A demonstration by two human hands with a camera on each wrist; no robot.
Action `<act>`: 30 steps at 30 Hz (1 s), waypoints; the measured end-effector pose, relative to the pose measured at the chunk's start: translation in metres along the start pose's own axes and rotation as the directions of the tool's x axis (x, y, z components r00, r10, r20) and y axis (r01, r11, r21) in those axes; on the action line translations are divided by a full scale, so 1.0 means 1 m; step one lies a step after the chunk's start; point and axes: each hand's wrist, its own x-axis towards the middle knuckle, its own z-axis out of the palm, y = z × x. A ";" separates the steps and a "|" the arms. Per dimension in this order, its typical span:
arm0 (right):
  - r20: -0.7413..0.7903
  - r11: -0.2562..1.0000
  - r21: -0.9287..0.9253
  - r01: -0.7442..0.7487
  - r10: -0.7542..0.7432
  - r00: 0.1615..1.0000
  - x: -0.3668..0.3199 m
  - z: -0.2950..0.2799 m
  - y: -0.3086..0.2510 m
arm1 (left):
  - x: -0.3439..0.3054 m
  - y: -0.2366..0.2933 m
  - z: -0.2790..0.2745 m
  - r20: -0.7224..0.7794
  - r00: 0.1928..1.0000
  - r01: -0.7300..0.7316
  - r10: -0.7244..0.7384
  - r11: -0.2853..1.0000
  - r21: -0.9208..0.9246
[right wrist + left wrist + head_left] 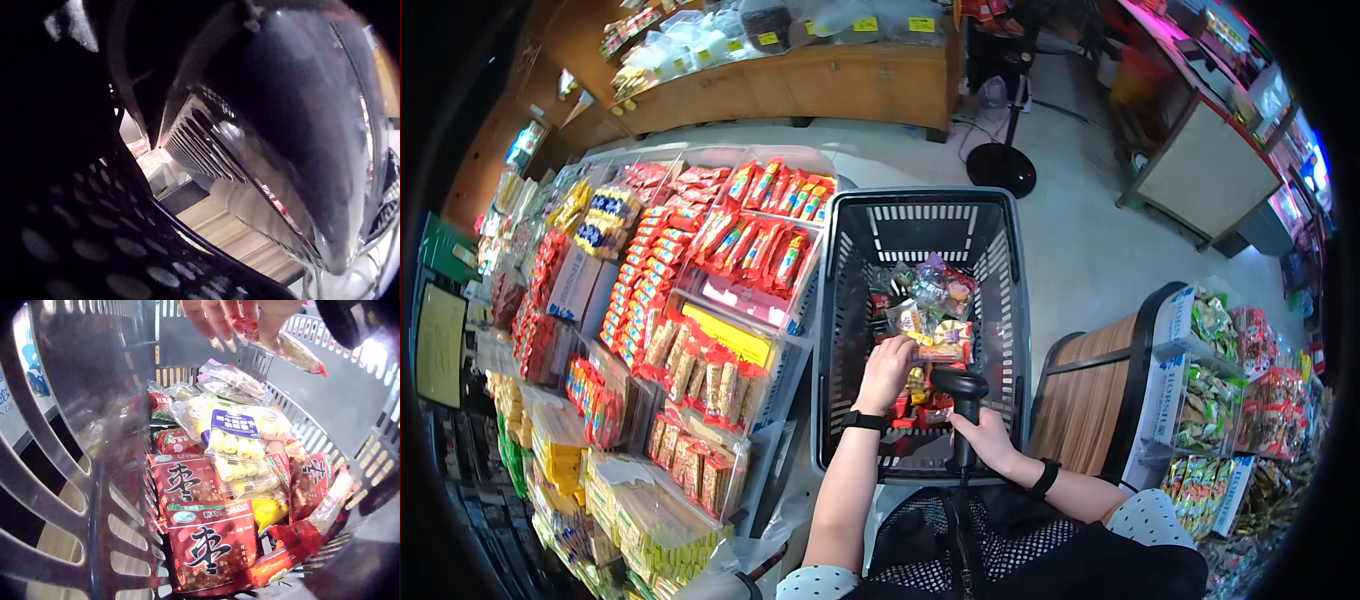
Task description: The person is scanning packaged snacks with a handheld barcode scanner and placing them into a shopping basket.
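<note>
Over the inside of a dark grey shopping basket [824,330], my left hand [887,376] pinches a wrapped snack bar [300,353] with red wrapper ends. Below it in the left wrist view lie red snack packets [209,547] with a large dark character, a clear pack of pale rolls [236,445] and a yellow packet [270,514]. My right hand [994,442] grips the black upright handle [965,405] at the basket's near end, thumb against its side and fingers partly hidden. The right wrist view shows mostly dark clothing and the basket's outer side [250,169], without the hand.
Left of the basket stands a tiered display of red-wrapped snacks [760,245]. A wood-panelled shelf [1090,400] with bagged goods is close on the right. Ahead are a wooden counter [800,90] and a round black stand base [1001,170] on the tiled floor.
</note>
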 end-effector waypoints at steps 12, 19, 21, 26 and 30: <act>0.102 0.989 0.144 -0.017 0.002 0.995 -0.028 0.003 -0.030 | -0.017 0.046 -0.123 -0.242 0.933 0.244 -0.267 0.962 -0.119; 0.166 0.967 0.244 -0.068 0.027 0.986 -0.018 0.003 -0.030 | -0.099 -0.036 -0.249 -0.707 0.591 0.724 -0.389 0.642 0.252; 0.136 0.964 0.252 -0.091 0.058 0.989 -0.013 0.005 -0.031 | -0.111 -0.077 -0.271 -0.737 0.514 0.819 -0.438 0.507 0.269; 0.029 0.942 0.312 -0.124 0.121 0.992 -0.017 0.008 -0.021 | -0.135 -0.125 -0.284 -0.532 0.566 0.824 -0.630 0.460 0.332; -0.034 0.926 0.358 -0.120 0.141 0.989 -0.018 0.017 -0.033 | -0.111 -0.101 -0.277 -0.727 0.511 0.825 -0.459 0.498 0.266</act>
